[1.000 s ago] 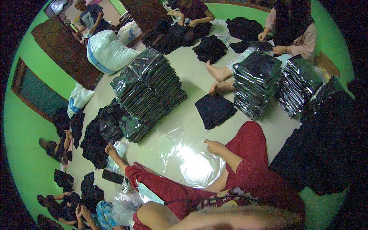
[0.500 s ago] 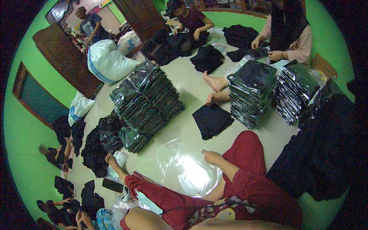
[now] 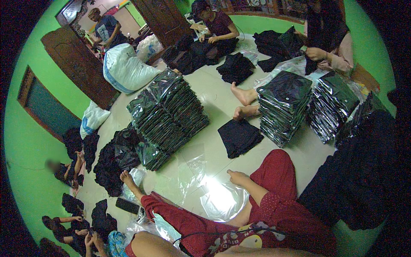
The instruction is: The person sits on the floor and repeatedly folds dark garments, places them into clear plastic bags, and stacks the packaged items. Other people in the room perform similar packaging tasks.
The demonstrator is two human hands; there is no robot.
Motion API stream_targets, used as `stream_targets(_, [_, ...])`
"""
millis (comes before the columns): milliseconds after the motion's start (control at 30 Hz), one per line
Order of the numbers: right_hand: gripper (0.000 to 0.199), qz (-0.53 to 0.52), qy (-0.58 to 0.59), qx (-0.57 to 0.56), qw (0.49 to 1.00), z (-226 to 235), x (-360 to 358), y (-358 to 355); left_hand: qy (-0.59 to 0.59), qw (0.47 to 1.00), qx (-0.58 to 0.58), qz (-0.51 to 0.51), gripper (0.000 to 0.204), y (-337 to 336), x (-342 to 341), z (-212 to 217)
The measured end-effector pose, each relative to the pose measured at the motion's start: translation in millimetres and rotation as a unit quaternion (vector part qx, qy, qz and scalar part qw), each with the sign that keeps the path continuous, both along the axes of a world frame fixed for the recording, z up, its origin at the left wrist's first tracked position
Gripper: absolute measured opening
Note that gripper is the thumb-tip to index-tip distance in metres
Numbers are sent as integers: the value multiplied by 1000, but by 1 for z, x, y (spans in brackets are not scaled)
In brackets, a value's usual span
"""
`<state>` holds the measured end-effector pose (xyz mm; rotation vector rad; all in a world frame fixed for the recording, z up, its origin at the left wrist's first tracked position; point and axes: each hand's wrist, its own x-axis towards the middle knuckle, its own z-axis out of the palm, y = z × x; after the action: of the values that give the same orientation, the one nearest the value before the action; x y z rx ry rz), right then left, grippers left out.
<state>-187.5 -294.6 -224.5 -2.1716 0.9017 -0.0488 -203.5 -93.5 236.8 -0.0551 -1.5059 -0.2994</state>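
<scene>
Most looks done, I'd judge: tall bagged stacks (image 3: 169,113) fill the centre while one folded black garment (image 3: 239,137) waits unbagged right of centre, and the right hand (image 3: 237,177) rests loosely curled, holding nothing, on clear bags (image 3: 222,199) at lower centre, the left unseen.

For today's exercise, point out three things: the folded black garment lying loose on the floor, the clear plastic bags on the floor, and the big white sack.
folded black garment (image 3: 239,136), head view, its middle.
clear plastic bags (image 3: 222,199), head view, glossy top sheet.
white sack (image 3: 126,68), head view, bulging side.

both hands out of frame below
</scene>
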Motion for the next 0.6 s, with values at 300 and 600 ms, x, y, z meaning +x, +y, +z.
stream_targets(300, [42,3,2,2,1000,-4,0,-1,-2,999,39,-31,46,0,-7,3])
stream_targets(600, [44,6,-2,3,1000,-3,-1,1,-3,993,94,-69,48,-3,-15,7])
